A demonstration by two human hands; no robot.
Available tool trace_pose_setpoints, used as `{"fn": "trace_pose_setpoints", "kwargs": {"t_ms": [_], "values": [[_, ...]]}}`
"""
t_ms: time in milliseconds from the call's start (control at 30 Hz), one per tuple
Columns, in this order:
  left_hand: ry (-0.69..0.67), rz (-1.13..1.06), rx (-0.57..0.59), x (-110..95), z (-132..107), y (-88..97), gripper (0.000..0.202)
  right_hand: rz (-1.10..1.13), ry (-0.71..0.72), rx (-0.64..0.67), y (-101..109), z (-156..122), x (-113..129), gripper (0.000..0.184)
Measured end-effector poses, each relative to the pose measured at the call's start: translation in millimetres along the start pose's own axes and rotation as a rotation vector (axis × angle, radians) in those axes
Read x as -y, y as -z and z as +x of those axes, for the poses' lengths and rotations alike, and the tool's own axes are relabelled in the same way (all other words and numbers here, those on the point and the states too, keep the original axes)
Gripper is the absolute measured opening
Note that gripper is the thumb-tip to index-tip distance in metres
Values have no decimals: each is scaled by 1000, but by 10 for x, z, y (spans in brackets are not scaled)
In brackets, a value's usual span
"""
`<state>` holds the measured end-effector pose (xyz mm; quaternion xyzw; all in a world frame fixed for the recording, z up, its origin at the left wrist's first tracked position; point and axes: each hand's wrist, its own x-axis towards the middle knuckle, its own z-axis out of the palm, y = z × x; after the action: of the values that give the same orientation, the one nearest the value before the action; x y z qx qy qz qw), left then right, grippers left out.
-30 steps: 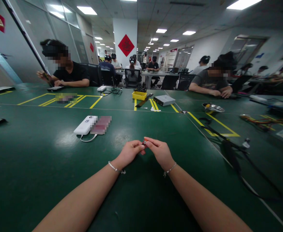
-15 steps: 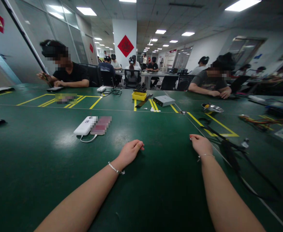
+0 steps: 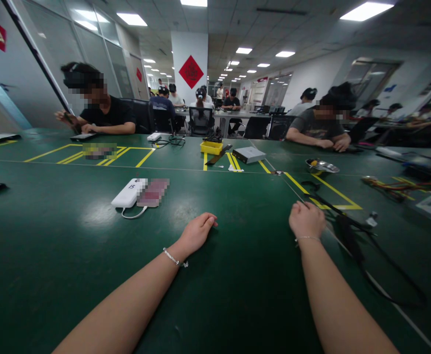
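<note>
My left hand point(image 3: 199, 232) rests on the green table point(image 3: 233, 295), its fingers curled and closed with nothing visible in them. A beaded bracelet point(image 3: 171, 256) circles that wrist. To its upper left lies a white power bank point(image 3: 129, 192) marked 15, joined by a short white cable point(image 3: 134, 215) to a blurred-out flat item point(image 3: 153, 192). My right hand point(image 3: 306, 220) is on the table with its back up, knuckles bent and fingers folded under. No object shows in it, though its fingertips are hidden. Black straps point(image 3: 348, 231) lie just right of it.
A yellow tray point(image 3: 211, 147), a dark flat strip point(image 3: 218, 155) and a grey box point(image 3: 249, 155) stand farther back. A metal dish point(image 3: 322, 166) and bundled coloured wires point(image 3: 388, 187) lie to the right. Two people sit across the table.
My right hand has turned so its back faces up, with the fingers folding under, and shifted slightly. My left hand has stayed almost still.
</note>
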<state>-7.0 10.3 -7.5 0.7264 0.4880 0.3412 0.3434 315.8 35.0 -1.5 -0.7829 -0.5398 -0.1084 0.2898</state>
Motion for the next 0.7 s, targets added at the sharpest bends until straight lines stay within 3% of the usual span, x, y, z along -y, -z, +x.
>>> {"fn": "trace_pose_setpoints", "kwargs": {"t_ms": [67,200,300,400,467,533,600,700], "values": [[-1,20,-3,19,6,-12,32,62,174,29,5,-99,328,44],[-72,139,-23,46,11,-43,43,182,602,316,-38,-511,1004,42],[-141,304,30,41,-2,-65,49,163,747,521,-75,-865,1319,45],[-161,447,130,16,-28,-74,50,129,808,654,-88,-1020,1407,48],[-157,488,153,-2,-43,-69,52,123,815,677,-72,-960,1359,46],[-151,491,148,-16,-51,-56,53,113,763,619,-34,-787,1238,43],[-158,483,146,-21,-53,-42,51,68,606,484,18,-555,1046,40],[-177,483,149,-13,-52,-29,47,-88,227,253,90,-233,660,39]]}}
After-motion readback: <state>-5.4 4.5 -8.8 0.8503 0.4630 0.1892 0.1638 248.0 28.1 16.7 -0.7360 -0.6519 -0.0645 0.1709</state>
